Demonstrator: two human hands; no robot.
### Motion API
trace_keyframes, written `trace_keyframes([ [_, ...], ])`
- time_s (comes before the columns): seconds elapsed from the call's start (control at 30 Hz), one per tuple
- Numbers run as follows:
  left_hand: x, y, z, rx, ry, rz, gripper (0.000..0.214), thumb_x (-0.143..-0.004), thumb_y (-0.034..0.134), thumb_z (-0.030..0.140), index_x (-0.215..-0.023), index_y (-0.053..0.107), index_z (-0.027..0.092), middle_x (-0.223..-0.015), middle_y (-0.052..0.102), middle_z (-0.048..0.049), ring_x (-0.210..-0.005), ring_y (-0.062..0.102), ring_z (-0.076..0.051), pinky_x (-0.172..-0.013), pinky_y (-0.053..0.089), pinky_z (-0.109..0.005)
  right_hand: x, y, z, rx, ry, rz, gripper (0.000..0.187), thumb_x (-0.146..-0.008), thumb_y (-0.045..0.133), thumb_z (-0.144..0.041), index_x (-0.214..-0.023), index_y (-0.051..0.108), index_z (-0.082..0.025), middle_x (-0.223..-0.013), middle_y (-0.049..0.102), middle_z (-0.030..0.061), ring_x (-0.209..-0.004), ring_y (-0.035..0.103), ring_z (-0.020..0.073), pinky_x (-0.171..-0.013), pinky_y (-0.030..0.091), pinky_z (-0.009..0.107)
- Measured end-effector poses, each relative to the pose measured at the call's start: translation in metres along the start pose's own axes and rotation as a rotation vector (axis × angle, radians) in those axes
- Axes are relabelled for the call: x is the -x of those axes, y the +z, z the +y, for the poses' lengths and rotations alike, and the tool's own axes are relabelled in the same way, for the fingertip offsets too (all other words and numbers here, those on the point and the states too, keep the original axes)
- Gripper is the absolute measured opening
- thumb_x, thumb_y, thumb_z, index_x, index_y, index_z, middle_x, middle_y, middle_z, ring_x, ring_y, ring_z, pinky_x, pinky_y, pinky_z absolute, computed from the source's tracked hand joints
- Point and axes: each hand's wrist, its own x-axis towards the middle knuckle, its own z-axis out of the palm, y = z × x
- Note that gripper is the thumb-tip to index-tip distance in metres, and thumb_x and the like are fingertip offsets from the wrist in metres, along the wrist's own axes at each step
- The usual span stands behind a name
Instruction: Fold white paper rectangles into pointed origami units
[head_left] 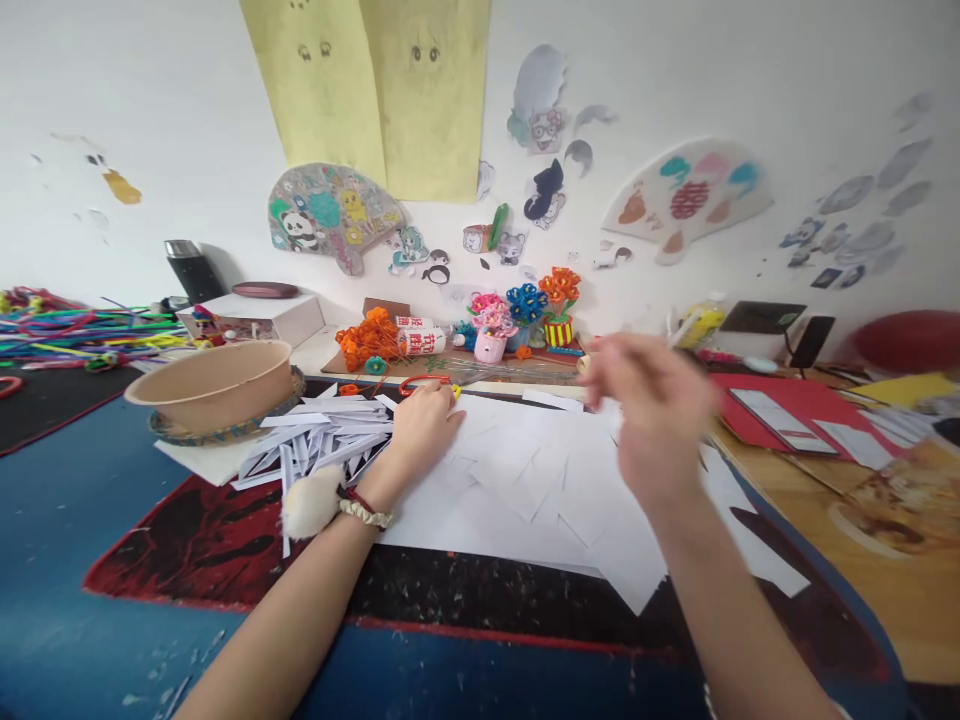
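My left hand [424, 425] rests on the white paper sheets [517, 480], fingers curled near the orange-handled scissors [424, 383] lying just beyond it. A bracelet with a white pompom [311, 503] hangs at that wrist. Smeared by motion, my right hand [652, 415] hovers raised above the paper's right side; its fingers cannot be made out, and a small pale thing shows at its tips. A fan of cut white paper strips [322, 445] lies left of my left hand.
A tan bowl [214, 385] stands at the left on a woven mat. Colourful pipe cleaners [82, 335] lie far left. Pipe-cleaner flowers in small pots [525, 315], glue bottles [420, 340] and a white box [259, 315] line the wall. Red folders [780, 415] lie right.
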Motion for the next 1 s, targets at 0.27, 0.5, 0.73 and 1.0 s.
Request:
trace_keyframes([
  [0.27, 0.004, -0.002, 0.004, -0.014, 0.090, -0.075, 0.029, -0.080, 0.066, 0.044, -0.084, 0.068, 0.016, -0.098, 0.066, -0.0116, -0.099, 0.060, -0.029, -0.080, 0.046, -0.035, -0.008, 0.042, 0.107, 0.265, 0.185, -0.436, 0.024, -0.079, 0.056, -0.019, -0.099, 0.069, -0.019, -0.080, 0.068, 0.0030, -0.066, 0.058, 0.0165, -0.063, 0.044, 0.028],
  [0.5, 0.008, 0.001, 0.011, 0.046, 0.089, -0.074, 0.022, -0.082, 0.061, 0.029, -0.065, 0.064, 0.016, -0.082, 0.066, -0.0115, -0.087, 0.062, -0.028, -0.074, 0.046, -0.035, -0.002, 0.026, 0.132, 0.293, 0.228, -0.412, 0.022, -0.076, 0.054, -0.019, -0.091, 0.071, -0.021, -0.080, 0.069, 0.0029, -0.063, 0.058, 0.0177, -0.062, 0.042, 0.030],
  [0.73, 0.006, -0.007, 0.017, 0.271, -0.024, 0.125, 0.027, -0.090, 0.045, 0.023, -0.073, 0.063, 0.014, -0.080, 0.066, -0.0096, -0.076, 0.061, -0.023, -0.068, 0.042, -0.030, 0.001, 0.036, 0.122, 0.105, 0.278, -0.433, 0.023, -0.081, 0.056, -0.031, -0.094, 0.070, -0.018, -0.084, 0.070, 0.0061, -0.075, 0.062, 0.0204, -0.068, 0.047, 0.032],
  [1.0, 0.006, -0.010, 0.019, 0.782, -0.059, 0.216, 0.038, -0.090, 0.039, 0.040, -0.089, 0.064, 0.011, -0.073, 0.067, -0.0064, -0.060, 0.060, -0.016, -0.049, 0.040, -0.022, 0.000, 0.036, 0.101, -0.322, 0.400, -0.572, 0.044, -0.085, 0.060, -0.048, -0.113, 0.064, -0.014, -0.092, 0.071, 0.0094, -0.076, 0.065, 0.0176, -0.070, 0.050, 0.030],
])
